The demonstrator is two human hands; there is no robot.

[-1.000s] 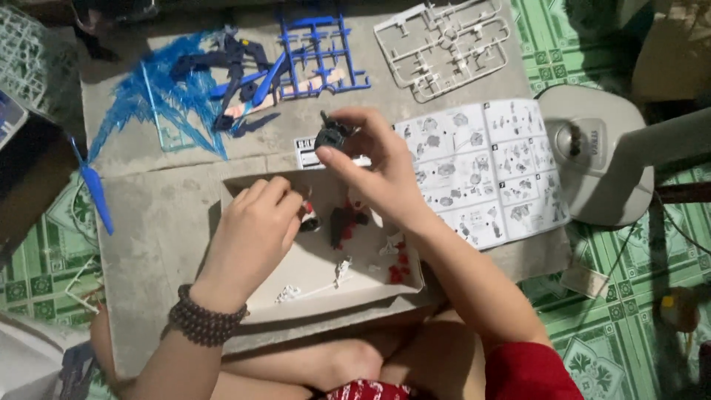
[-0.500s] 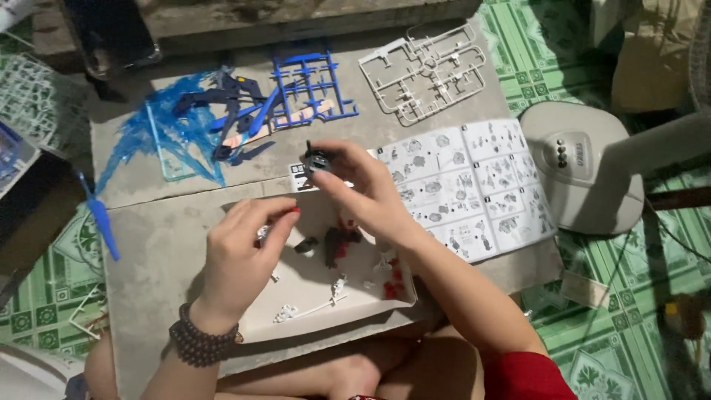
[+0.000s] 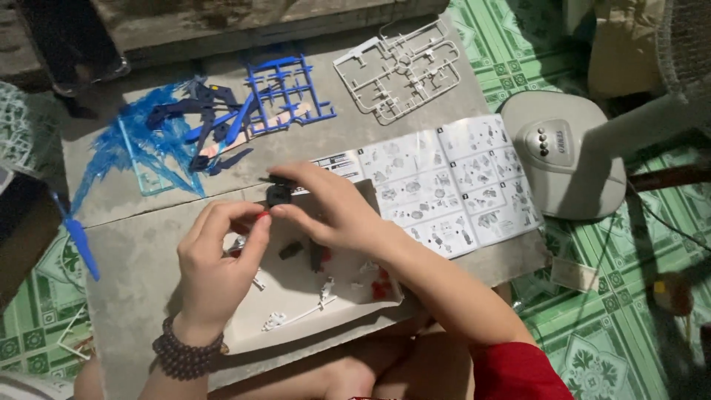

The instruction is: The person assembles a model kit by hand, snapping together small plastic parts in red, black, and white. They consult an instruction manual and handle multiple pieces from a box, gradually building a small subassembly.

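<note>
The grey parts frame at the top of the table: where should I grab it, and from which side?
Pinch the grey parts frame by its outer rail on the near edge, coming from above. It lies flat and alone on the slab; the rail looks sturdier than the thin inner parts.

An open instruction sheet [image 3: 452, 189] lies mid-scene; grey parts frame [image 3: 396, 70] behind it; blue parts frames [image 3: 285, 92] far-left of it; fan base [image 3: 563, 152] just right.

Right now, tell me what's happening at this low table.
A person sits at a grey table. The right hand pinches a small black part, and the left hand brings a tiny red piece up to it. Below them a shallow white tray holds loose red, black and white bits. An open instruction sheet, blue part frames and a grey part frame lie beyond.
</note>
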